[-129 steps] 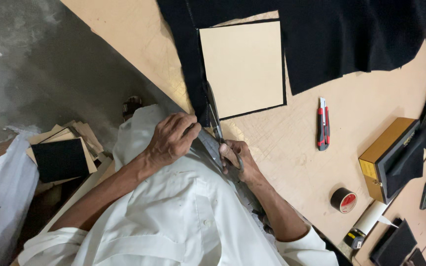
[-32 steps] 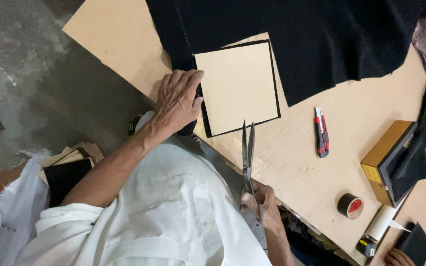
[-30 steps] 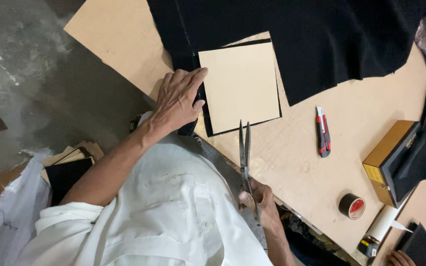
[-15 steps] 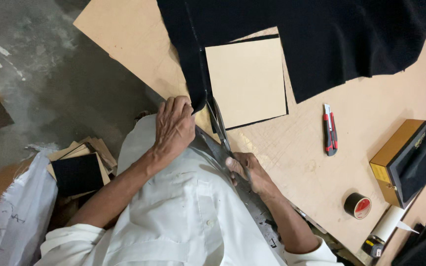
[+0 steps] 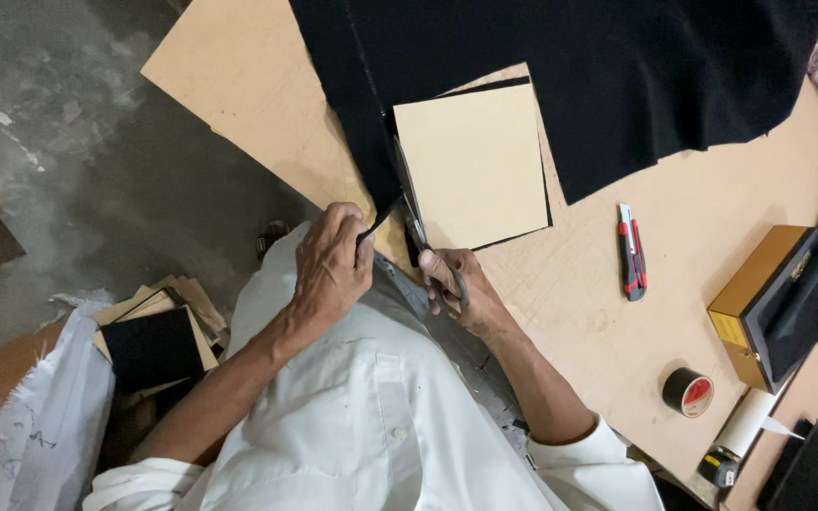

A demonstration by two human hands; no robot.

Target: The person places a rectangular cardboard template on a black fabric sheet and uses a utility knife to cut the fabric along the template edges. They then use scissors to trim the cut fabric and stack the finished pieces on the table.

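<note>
A: State of the fingers (image 5: 357, 248) on the left hand (image 5: 328, 270)?
B: Pinched together on a narrow strip of the black fabric (image 5: 608, 71), at its cut edge near the table (image 5: 239, 85) rim.

A: Right hand (image 5: 452, 284)?
B: Fingers closed through the handles of the scissors (image 5: 414, 213). Blades pointing away from the fingers, running along the left edge of the tan cardboard square (image 5: 473, 163), in the fabric.

A: Position of the square?
B: Just beyond the right-hand fingers, flat on the fabric, with a thin black margin visible along its right and lower edges. Main fabric sheet spread farther out, covering the far part of the table.

A: Other items?
B: To the right of the right-hand fingers, apart: red and grey utility knife (image 5: 632, 252). Farther right: yellow-brown box (image 5: 745, 293) with black material on it, black tape roll (image 5: 687, 392) with red core. To the left of the left hand, below table level: stack of tan and black squares (image 5: 155, 343).
</note>
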